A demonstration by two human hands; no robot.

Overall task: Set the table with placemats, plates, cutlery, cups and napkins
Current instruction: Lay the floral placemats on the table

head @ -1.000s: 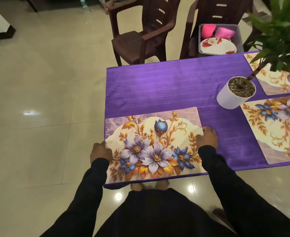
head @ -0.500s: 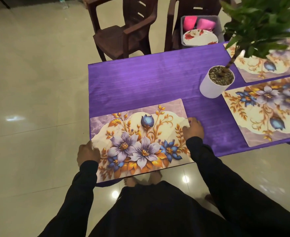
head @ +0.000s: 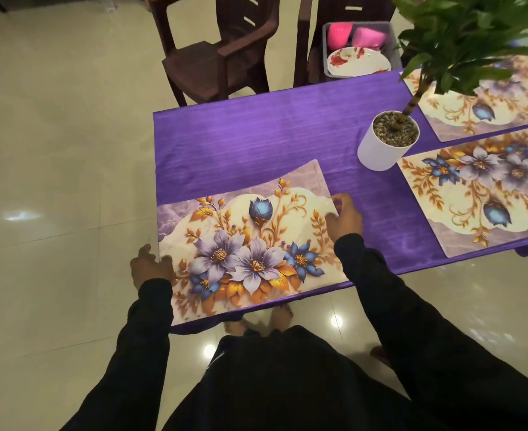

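Observation:
A floral placemat [head: 250, 244] lies flat at the near left corner of the purple-clothed table [head: 256, 138]. My left hand [head: 150, 265] holds its left edge, thumb on top, at the table's side. At the mat's right edge, my right hand [head: 345, 217] pinches it with curled fingers. Two more floral placemats [head: 486, 194] [head: 489, 101] lie on the right part of the table. A grey bin [head: 326, 42] on a far chair holds pink cups [head: 338, 34] and a flowered plate [head: 359, 62].
A white pot [head: 380, 150] with a leafy plant stands mid-table, between the near mat and the right-hand mats; its leaves hang over the far right. Two brown plastic chairs [head: 213, 60] stand at the far side. Glossy tiled floor lies to the left.
My right hand's fingers have gone from lying on the mat's right edge to curling at it. The mat and my left hand have barely shifted; the view has swung a little.

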